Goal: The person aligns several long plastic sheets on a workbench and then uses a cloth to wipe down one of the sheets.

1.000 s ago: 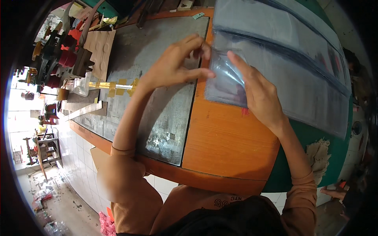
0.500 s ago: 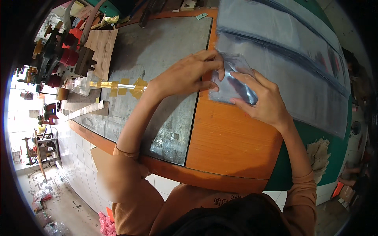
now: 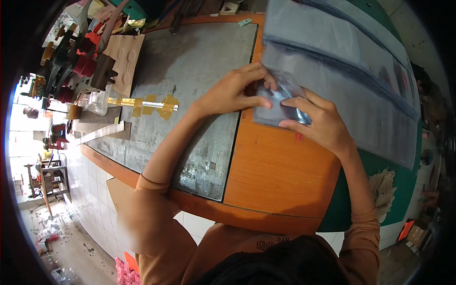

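Observation:
A small stack of clear plastic sheets lies between my hands at the edge of the orange wooden board, slightly bowed and catching the light. My left hand grips its left side, fingers curled over the top and thumb pressed near the lower left edge. On the other side my right hand pinches the stack, its fingers on the upper surface and its thumb at the near edge. Under and behind the stack spread larger clear plastic sheets in overlapping piles. My fingers hide parts of the small stack's edges.
A grey metal plate is set in the wooden tabletop, with gold tape on it. At left stands a machine with red and black knobs. A ragged cloth lies on the green surface at right.
My left thumb has straightened and moved right onto the plastic. Both hands have come slightly closer together, and the stack's bend has shifted. A red mark on the wood shows more below my right thumb.

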The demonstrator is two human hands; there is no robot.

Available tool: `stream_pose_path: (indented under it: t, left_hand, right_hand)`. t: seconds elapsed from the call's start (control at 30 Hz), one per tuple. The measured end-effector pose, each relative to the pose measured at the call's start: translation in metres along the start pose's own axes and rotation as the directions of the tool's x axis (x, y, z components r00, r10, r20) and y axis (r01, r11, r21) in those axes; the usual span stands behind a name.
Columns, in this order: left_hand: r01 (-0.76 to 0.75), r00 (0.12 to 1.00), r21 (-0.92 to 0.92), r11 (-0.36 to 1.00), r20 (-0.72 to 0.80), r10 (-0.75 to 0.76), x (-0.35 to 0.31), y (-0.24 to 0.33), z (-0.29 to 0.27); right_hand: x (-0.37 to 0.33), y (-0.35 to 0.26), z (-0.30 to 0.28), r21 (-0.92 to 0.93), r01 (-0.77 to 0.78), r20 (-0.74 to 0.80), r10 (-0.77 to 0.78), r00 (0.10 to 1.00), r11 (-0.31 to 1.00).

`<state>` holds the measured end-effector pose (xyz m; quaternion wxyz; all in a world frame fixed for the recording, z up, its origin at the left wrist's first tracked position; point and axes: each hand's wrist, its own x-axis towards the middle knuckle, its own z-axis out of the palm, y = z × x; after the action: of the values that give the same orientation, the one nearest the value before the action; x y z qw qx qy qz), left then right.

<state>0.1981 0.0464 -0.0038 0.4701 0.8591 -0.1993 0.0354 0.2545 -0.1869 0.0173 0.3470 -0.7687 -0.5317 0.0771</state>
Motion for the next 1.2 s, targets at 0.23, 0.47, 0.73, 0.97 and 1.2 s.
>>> stream_pose_path:
  t: [0.23,0.47,0.73,0.97,1.2]
  left_hand:
    - [0.030,0.998,-0.130,0.991,0.059,-0.023,-0.002,-0.001,-0.010]
    - [0.192,0.978,-0.132,0.973,-0.060,-0.201,-0.008,0.008,-0.004]
    - [-0.010,0.996,-0.004,1.000,-0.088,0.009,-0.012,0.011,-0.001]
    - [-0.003,0.996,-0.019,1.000,-0.093,0.001,-0.012,0.011,0.001]
    - [-0.094,0.984,0.054,0.994,-0.149,0.101,-0.011,0.013,0.006]
  right_hand:
    - [-0.001,0.004,0.012,-0.133,0.119,-0.125,-0.136,0.983,0.984]
    - [0.003,0.000,-0.003,0.076,-0.041,-0.082,0.047,0.995,0.996]
    - [0.003,0.009,-0.004,0.181,-0.133,-0.051,0.144,0.988,0.975]
    - [0.003,0.005,-0.003,0.159,-0.073,-0.067,0.085,0.994,0.985]
    - [0.001,0.009,0.000,0.184,-0.039,-0.062,0.052,0.997,0.982]
